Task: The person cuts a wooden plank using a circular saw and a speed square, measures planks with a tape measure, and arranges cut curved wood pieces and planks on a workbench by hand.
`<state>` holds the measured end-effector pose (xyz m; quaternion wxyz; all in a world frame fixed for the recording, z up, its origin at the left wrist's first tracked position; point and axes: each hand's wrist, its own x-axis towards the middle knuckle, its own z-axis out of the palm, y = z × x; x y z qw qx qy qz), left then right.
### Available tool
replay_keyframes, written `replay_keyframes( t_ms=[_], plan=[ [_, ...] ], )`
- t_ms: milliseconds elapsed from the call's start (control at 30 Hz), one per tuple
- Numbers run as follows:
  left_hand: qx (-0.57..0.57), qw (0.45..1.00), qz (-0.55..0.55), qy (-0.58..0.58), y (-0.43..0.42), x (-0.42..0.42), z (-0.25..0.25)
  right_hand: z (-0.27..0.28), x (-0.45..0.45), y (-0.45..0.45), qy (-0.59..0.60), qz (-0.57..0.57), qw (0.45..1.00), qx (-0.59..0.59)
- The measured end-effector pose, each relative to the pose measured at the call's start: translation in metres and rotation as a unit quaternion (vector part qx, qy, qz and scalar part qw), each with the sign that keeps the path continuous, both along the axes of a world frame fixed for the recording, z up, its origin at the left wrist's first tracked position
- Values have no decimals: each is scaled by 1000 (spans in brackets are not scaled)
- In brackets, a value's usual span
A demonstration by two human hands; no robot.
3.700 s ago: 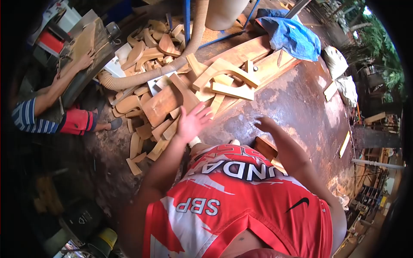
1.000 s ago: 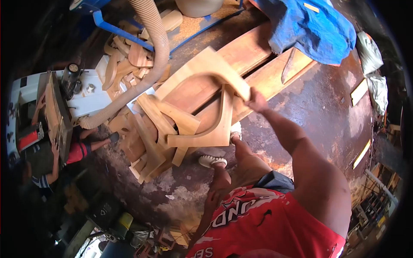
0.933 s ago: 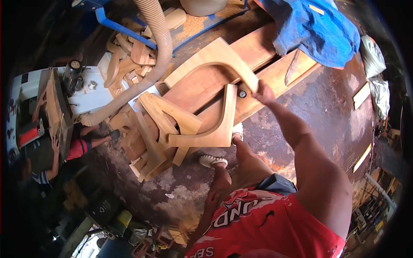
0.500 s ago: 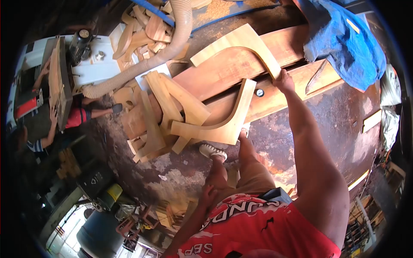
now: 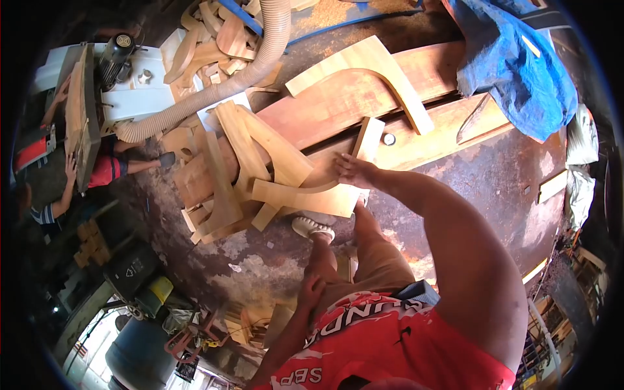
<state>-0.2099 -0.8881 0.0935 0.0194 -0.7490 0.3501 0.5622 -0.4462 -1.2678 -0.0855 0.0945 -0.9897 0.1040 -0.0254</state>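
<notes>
My right hand [image 5: 354,170] is open, fingers apart, above the inner curve of an L-shaped curved wooden piece [image 5: 312,197]. Whether the fingertips touch the wood I cannot tell. Another curved wooden piece [image 5: 370,55] lies across the long reddish boards [image 5: 312,117], with no hand on it. My left hand [image 5: 312,289] hangs against my thigh, its fingers loosely extended and apparently holding nothing. Left of my right hand, more curved cut pieces [image 5: 242,140] lie in an overlapping stack. A small round dial-like object [image 5: 389,139] sits on the lighter board.
A ribbed hose [image 5: 221,94] arches over the left side beside a white machine table [image 5: 133,97] with a motor [image 5: 117,55]. Another person's arm [image 5: 65,188] holds a panel there. Wood offcuts [image 5: 227,39] are heaped behind. A blue tarp [image 5: 520,71] covers the boards' right end.
My right hand has let go of the upper curved piece and moved down and left to the lower one. The upper piece stays on the boards. My left hand remains by my thigh.
</notes>
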Motion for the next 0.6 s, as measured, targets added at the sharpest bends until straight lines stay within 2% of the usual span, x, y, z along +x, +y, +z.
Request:
replay_keyframes(
  t_ms=[33,67,133,167,200,233,400,467,533,600],
  plan=[
    [-3,1000,-1,1,-2,-1,0,-1,6,-2,105,39,993,-39],
    [6,1000,20,-3,0,-2,5,-1,4,-2,106,38,993,-40],
    [13,999,43,-5,9,-2,10,9,-1,-4,-50,26,996,72],
    [13,998,54,-4,8,-3,7,15,-7,-7,-11,36,995,95],
    [20,998,61,-3,13,-1,8,49,-13,-2,27,44,991,126],
    [19,998,61,-2,15,1,10,87,-20,-2,51,-5,991,120],
    [17,996,83,18,18,-3,-1,111,-69,-36,-47,-208,973,83],
    [10,996,82,21,21,-3,-2,131,-67,-87,121,-302,925,198],
    [2,996,83,20,23,-3,-3,115,-74,-132,64,-375,889,255],
    [7,998,60,36,19,-1,-5,98,-78,-169,39,-397,885,239]
  ],
)
